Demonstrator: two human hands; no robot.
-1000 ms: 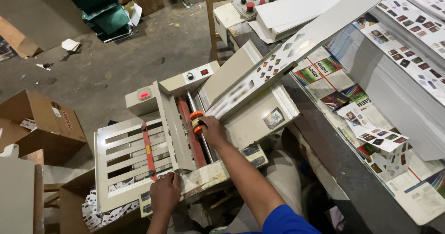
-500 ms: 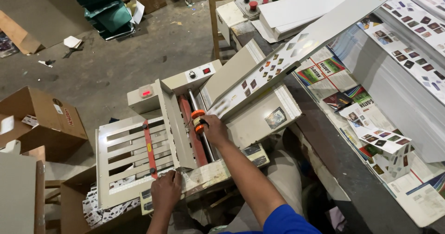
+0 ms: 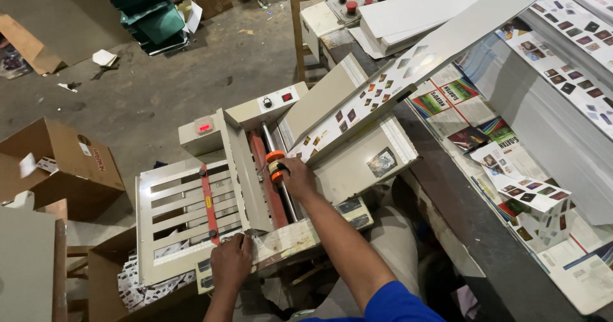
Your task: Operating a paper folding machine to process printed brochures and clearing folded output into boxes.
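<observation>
The right hand (image 3: 295,176) is wrapped around the orange wheels (image 3: 276,166) on the small cream metal machine (image 3: 255,188). The left hand (image 3: 231,263) presses flat on its front edge, gripping nothing. A long printed card sheet (image 3: 408,73) slopes above, and brown cardboard boxes (image 3: 60,162) stand nearby.

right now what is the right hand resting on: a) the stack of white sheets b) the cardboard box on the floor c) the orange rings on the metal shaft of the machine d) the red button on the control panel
c: the right hand grips the orange rings on the metal shaft of the machine, while the left hand sits at the machine's near edge.
</observation>
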